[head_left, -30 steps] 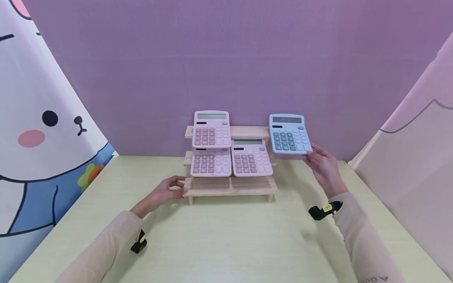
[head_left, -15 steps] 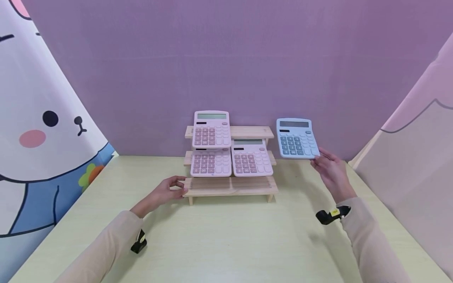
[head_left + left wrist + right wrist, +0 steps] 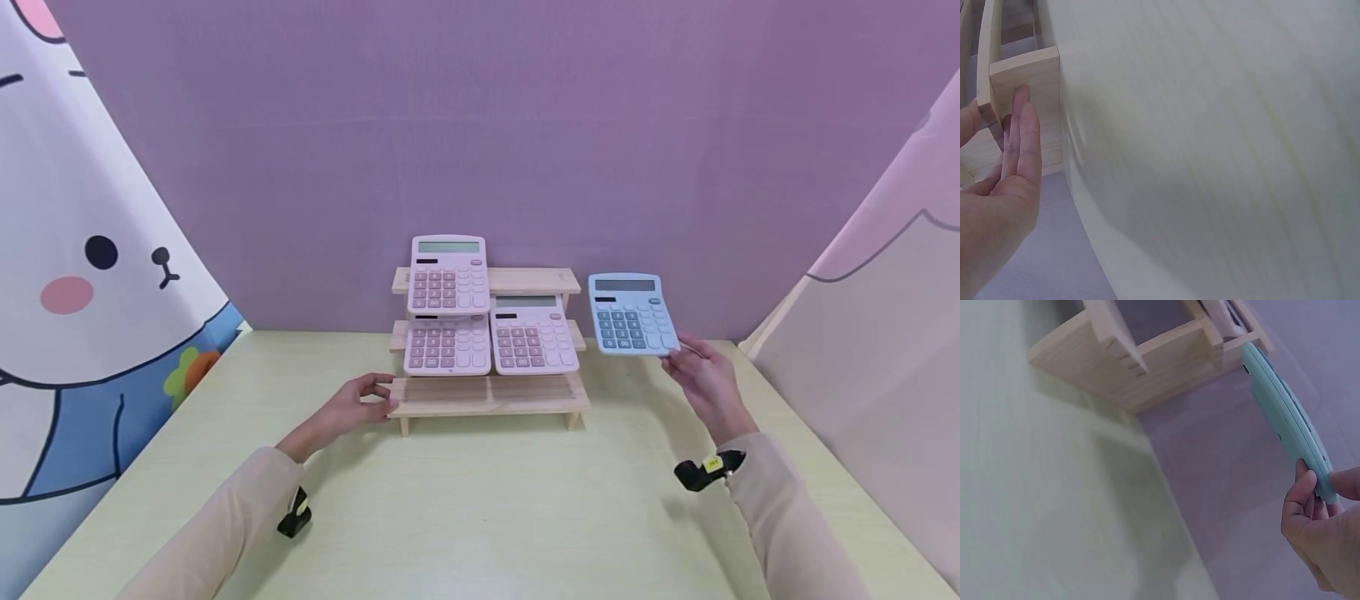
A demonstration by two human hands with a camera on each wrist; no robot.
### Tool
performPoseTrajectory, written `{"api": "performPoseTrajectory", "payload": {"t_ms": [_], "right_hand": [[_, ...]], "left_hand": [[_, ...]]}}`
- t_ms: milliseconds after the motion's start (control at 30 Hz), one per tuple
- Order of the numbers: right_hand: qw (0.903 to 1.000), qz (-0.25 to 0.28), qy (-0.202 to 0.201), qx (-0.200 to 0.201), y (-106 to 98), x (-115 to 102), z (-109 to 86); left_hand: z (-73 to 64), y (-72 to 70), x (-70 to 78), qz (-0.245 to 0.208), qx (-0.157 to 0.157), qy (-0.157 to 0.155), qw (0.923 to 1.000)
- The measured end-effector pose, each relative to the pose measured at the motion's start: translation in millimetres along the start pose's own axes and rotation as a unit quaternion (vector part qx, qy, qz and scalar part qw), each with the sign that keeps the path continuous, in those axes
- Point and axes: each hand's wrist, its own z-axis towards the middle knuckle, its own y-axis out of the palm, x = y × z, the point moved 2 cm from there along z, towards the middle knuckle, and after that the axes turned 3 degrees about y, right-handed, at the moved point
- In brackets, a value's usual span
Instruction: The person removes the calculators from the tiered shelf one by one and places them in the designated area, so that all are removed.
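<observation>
My right hand (image 3: 703, 377) pinches a light blue calculator (image 3: 634, 313) by its lower right corner and holds it in the air, right of a three-tier wooden shelf (image 3: 489, 395). In the right wrist view the calculator (image 3: 1288, 412) appears edge-on, thumb on one face and fingers on the other. My left hand (image 3: 347, 415) holds the left end of the shelf's lowest board; in the left wrist view its fingers (image 3: 1027, 140) reach under the board (image 3: 986, 69). A pink calculator (image 3: 447, 279) leans on the top tier at left. Two more, a left one (image 3: 447, 346) and a right one (image 3: 534, 337), sit lower.
A pale wood-grain table (image 3: 480, 508) carries the shelf. Behind it rises a purple backdrop (image 3: 495, 133). A cartoon-printed panel (image 3: 90, 275) stands on the left and a pale pink panel (image 3: 885, 375) on the right.
My right hand has carried the blue calculator away from the shelf's right end, to the right and down. The left hand and the pink calculators stay where they were.
</observation>
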Motion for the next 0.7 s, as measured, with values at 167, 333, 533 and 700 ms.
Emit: {"api": "performPoseTrajectory", "payload": {"t_ms": [167, 333, 533, 700], "right_hand": [[0.9999, -0.012, 0.009, 0.002, -8.0, 7.7, -1.1], [0.9997, -0.015, 0.019, -0.002, -15.0, 16.0, -1.8], [0.9985, -0.038, 0.036, 0.015, -21.6, 24.5, -0.7], [0.9982, -0.026, 0.049, 0.021, -26.0, 31.4, 1.5]], "left_hand": [[0.4, 0.0, -0.1, -0.002, 0.001, -0.002, 1.0000], [-0.1, 0.0, 0.0, 0.001, -0.003, 0.003, 1.0000], [-0.3, 0.8, 0.4, 0.007, 0.003, 0.000, 1.0000], [-1.8, 0.6, 2.4, 0.005, 0.001, 0.005, 1.0000]]}}
